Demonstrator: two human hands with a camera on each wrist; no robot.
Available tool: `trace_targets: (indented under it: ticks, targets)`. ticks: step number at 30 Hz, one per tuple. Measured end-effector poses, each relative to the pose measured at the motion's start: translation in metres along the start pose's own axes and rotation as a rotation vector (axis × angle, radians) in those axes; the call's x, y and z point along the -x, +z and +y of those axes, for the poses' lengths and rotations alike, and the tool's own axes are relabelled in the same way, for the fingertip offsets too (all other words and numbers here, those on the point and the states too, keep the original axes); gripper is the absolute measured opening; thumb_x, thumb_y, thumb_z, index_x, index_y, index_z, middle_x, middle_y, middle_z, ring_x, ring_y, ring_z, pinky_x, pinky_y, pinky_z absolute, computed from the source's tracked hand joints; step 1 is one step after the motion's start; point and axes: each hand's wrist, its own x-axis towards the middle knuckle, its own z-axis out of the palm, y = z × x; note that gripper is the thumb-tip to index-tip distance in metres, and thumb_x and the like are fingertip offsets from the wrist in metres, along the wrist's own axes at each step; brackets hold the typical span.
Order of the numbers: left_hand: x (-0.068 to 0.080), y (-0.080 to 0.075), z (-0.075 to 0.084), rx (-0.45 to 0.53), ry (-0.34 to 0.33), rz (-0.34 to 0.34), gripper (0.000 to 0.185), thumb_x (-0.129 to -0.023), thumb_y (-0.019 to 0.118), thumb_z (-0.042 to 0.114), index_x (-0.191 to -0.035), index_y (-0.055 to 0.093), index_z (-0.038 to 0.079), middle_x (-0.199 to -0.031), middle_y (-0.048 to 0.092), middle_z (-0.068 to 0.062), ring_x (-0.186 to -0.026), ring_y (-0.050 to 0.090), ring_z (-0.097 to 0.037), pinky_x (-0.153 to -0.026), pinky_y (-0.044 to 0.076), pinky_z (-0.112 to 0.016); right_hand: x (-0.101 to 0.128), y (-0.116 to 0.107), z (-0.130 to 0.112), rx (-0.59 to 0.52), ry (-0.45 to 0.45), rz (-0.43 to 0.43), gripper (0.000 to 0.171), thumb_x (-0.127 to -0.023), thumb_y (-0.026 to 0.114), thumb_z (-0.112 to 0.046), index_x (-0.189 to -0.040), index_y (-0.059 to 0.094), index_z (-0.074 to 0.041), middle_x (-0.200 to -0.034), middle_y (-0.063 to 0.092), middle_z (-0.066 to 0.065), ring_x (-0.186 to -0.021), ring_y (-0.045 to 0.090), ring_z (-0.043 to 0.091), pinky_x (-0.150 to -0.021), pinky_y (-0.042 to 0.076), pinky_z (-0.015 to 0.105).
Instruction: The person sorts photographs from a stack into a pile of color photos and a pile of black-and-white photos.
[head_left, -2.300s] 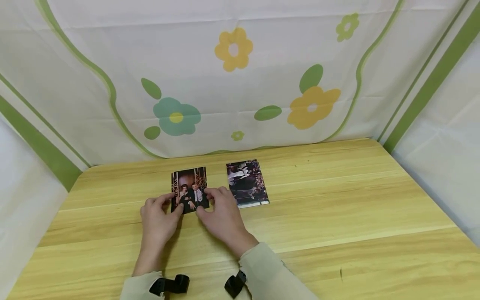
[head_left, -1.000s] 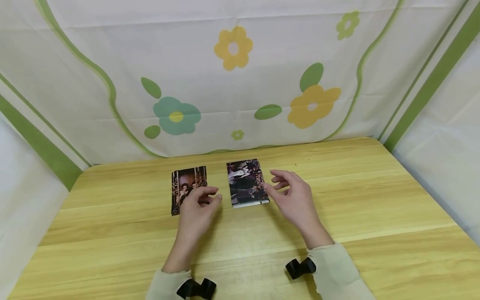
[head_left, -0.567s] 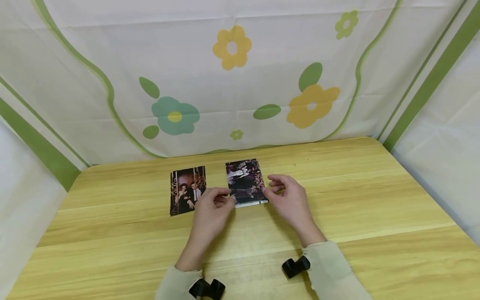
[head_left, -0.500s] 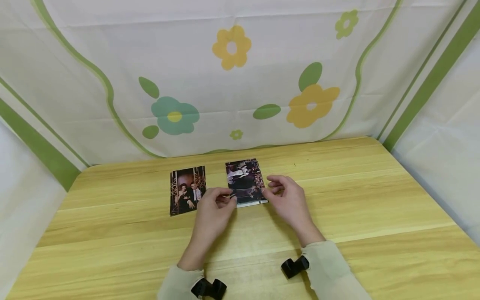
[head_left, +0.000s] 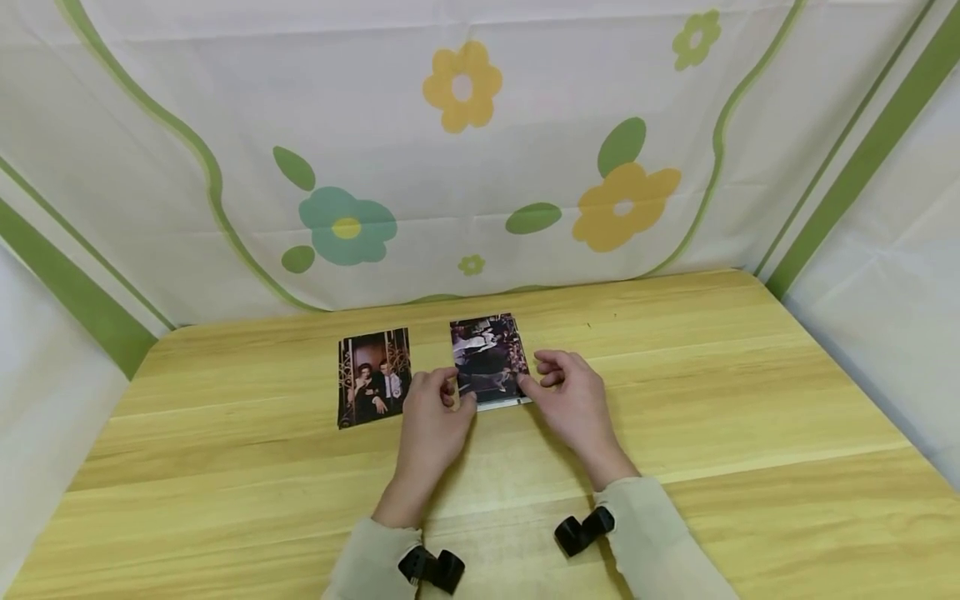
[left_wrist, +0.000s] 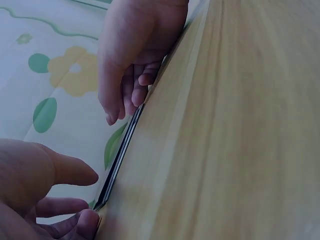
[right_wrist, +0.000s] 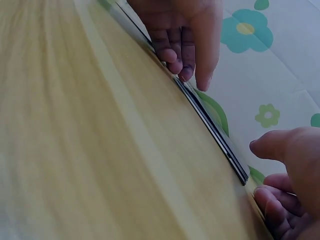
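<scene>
A stack of photos point(head_left: 487, 358) lies on the wooden table point(head_left: 712, 392), a dark print on top. My left hand point(head_left: 455, 392) sits at the stack's near left corner and my right hand point(head_left: 534, 379) at its near right corner. In the left wrist view the stack's edge point(left_wrist: 120, 155) runs between my left hand point(left_wrist: 85, 200) and my right hand point(left_wrist: 127, 107). In both wrist views the curled fingertips touch that thin edge point(right_wrist: 210, 125), and the thumbs hover just above it. A single photo point(head_left: 373, 377) of two people lies flat to the left, untouched.
A flowered cloth backdrop point(head_left: 465, 167) rises behind the table, and white cloth walls close both sides. Black wrist straps point(head_left: 431, 568) show at my cuffs. Bare tabletop stretches to the right and front.
Both hands left the single photo and moved right to the stack. Over the last second my left hand reached its near left corner and my right hand drew in to the near right corner.
</scene>
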Motion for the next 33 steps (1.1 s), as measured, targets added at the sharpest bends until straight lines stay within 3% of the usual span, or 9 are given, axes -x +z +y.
trace_targets:
  ticks: [9, 20, 33]
  targets:
    - [-0.004, 0.001, -0.004, 0.004, -0.008, -0.005, 0.043, -0.089, 0.081, 0.006, -0.128, 0.071, -0.009, -0.098, 0.061, -0.013, -0.084, 0.057, -0.020, -0.077, 0.049, -0.030, 0.003, 0.002, 0.001, 0.061, -0.031, -0.007, 0.052, -0.093, 0.084, -0.024, -0.138, 0.069, -0.004, -0.120, 0.067, 0.012, -0.106, 0.063, 0.027, -0.096, 0.056, 0.045]
    - [-0.001, 0.002, -0.013, 0.028, 0.028, 0.007, 0.042, -0.089, 0.082, 0.007, -0.128, 0.073, -0.006, -0.096, 0.060, -0.011, -0.083, 0.056, -0.018, -0.075, 0.047, -0.025, 0.006, 0.005, -0.001, 0.249, -0.059, -0.076, 0.068, -0.095, 0.081, -0.036, -0.151, 0.059, -0.004, -0.116, 0.056, 0.008, -0.098, 0.051, 0.022, -0.083, 0.044, 0.034]
    - [-0.001, 0.004, -0.014, 0.032, 0.014, 0.022, 0.042, -0.089, 0.082, 0.009, -0.128, 0.074, -0.005, -0.097, 0.062, -0.012, -0.083, 0.057, -0.018, -0.074, 0.047, -0.026, 0.008, 0.005, 0.001, 0.265, -0.084, -0.066, 0.066, -0.093, 0.082, -0.035, -0.149, 0.062, -0.006, -0.113, 0.055, 0.007, -0.095, 0.050, 0.021, -0.084, 0.044, 0.035]
